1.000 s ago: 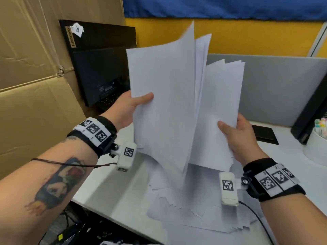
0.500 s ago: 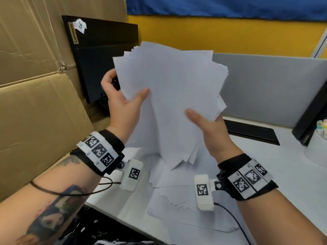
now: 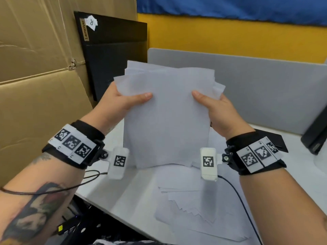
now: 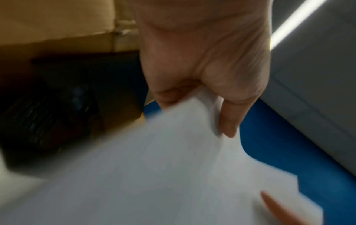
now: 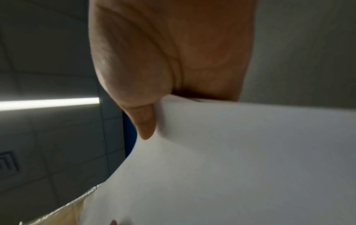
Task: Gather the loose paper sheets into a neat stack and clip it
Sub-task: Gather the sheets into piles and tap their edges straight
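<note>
Both hands hold one stack (image 3: 166, 119) of white sheets upright over the desk (image 3: 123, 200), its bottom edge down on or just above the loose sheets (image 3: 191, 200) that lie fanned out there. The left hand (image 3: 116, 105) pinches the stack's left edge, thumb across the front face and fingers behind; the right hand (image 3: 217, 112) mirrors it on the right edge. The wrist views agree: in each, a thumb lies against the near face with paper running up into the crook of the hand, though the left one is blurred and the fingers behind cannot be seen.

The upright hold looks chosen for squaring — with the long edges gripped lightly and the short edge aimed at the desk, the sheets can slide down and level themselves when tapped. That work is not done: the top of the stack is ragged, with several corners stepping out at the upper left and a crumpled corner poking out at the upper right, just above the right thumb.

Much of the task seems left. Many sheets are not yet gathered, and no clip shows in any view, so where it lies cannot be told.

Behind the stack a black monitor (image 3: 113, 55) leans against a cardboard box (image 3: 39, 82), and a grey partition (image 3: 256, 89) closes the back of the desk — near enough that a wide swing of the paper could brush them
</note>
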A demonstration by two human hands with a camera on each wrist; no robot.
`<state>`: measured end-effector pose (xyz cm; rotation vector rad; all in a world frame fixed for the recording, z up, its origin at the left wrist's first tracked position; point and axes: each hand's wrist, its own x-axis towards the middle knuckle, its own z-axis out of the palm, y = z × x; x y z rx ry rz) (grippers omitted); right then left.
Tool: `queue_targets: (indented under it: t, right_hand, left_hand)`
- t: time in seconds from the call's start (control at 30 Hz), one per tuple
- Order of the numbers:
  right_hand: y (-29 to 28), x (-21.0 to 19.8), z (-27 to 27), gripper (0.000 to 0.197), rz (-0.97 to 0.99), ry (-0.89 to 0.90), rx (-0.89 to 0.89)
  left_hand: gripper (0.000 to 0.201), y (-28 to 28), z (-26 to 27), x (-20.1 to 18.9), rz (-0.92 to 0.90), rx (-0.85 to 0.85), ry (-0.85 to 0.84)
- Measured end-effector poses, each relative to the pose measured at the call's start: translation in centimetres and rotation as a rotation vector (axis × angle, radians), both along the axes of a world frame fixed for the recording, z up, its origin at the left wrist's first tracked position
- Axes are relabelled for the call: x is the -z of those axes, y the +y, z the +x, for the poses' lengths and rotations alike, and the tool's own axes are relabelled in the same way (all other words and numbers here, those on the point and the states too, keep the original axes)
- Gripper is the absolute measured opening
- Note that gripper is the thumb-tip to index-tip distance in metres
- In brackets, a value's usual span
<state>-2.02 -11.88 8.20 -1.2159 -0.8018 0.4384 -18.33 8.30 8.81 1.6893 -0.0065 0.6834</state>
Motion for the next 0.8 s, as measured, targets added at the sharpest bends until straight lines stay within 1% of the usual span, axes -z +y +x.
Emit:
queue_targets:
  t: [0.07, 0.1, 0.13, 0.17, 0.2, 0.3, 0.33, 0.37, 0.47, 0.5, 0.53, 0.57, 0.6, 0.63, 0.7, 0.73, 0.8]
  right_hand:
    - [-0.1, -0.4, 0.2, 0.068, 0.010, -0.166, -0.158]
    - [0.0, -0.5, 0.3, 0.082, 0.015, -0.246, -0.245]
    - [0.1, -0.8, 0.3, 0.089, 0.016, -0.293, -0.318]
    - [0.2, -1.1, 0.2, 0.089, 0.021, -0.299, -0.358]
    - [0.3, -1.4, 0.2, 0.080, 0.033, -0.284, -0.364]
    - [0.7, -1.8, 0.1, 0.037, 0.106, -0.181, -0.285]
    - [0.8, -1.7, 0.2, 0.028, 0.126, -0.154, -0.247]
    - [0.8, -1.4, 0.4, 0.024, 0.140, -0.134, -0.214]
    - [0.5, -0.7, 0.7, 0.022, 0.158, -0.113, -0.183]
    - [0.4, -0.6, 0.7, 0.024, 0.169, -0.108, -0.186]
    - [0.3, -0.5, 0.7, 0.029, 0.182, -0.097, -0.182]
    - [0.2, -0.3, 0.8, 0.035, 0.188, -0.079, -0.148]
    - [0.2, 0.1, 0.9, 0.040, 0.188, -0.055, -0.078]
    - [0.2, 0.9, 0.9, 0.042, 0.178, -0.026, 0.019]
    - [0.2, 3.5, 0.9, 0.039, 0.088, 0.042, 0.200]
    - [0.2, 5.2, 0.7, 0.037, 0.006, 0.077, 0.249]
    - [0.2, 8.5, 0.3, 0.040, -0.162, 0.145, 0.271]
  left_hand:
    - [0.074, 0.2, 0.1, -0.7, 0.066, 0.058, -0.015]
    - [0.077, 0.3, 0.4, -0.8, 0.064, 0.102, -0.013]
    - [0.074, 0.2, 0.5, -0.9, 0.040, 0.135, -0.010]
    - [0.066, 0.1, 0.7, -0.9, -0.001, 0.165, -0.013]
    - [0.056, 0.0, 0.8, -0.9, -0.045, 0.188, -0.020]
    - [0.025, 0.0, 1.3, -0.8, -0.101, 0.189, -0.055]
    - [0.020, 0.2, 1.4, -0.6, -0.101, 0.166, -0.061]
    - [0.019, 0.5, 1.5, -0.3, -0.112, 0.145, -0.061]
    - [0.024, 0.8, 1.5, 0.5, -0.201, 0.168, -0.067]
    - [0.032, 0.8, 1.6, 0.6, -0.213, 0.165, -0.077]
    - [0.045, 0.8, 1.7, 0.8, -0.201, 0.143, -0.079]
    - [0.060, 0.7, 1.8, 0.9, -0.174, 0.114, -0.065]
    - [0.068, 0.7, 2.0, 1.3, -0.151, 0.092, -0.041]
    - [0.067, 0.7, 2.2, 2.0, -0.139, 0.075, -0.007]
    - [0.056, 0.7, 2.5, 4.7, -0.179, 0.042, 0.079]
    - [0.054, 0.5, 2.5, 6.3, -0.251, 0.029, 0.139]
    - [0.065, 0.1, 2.5, 9.5, -0.376, 0.025, 0.295]
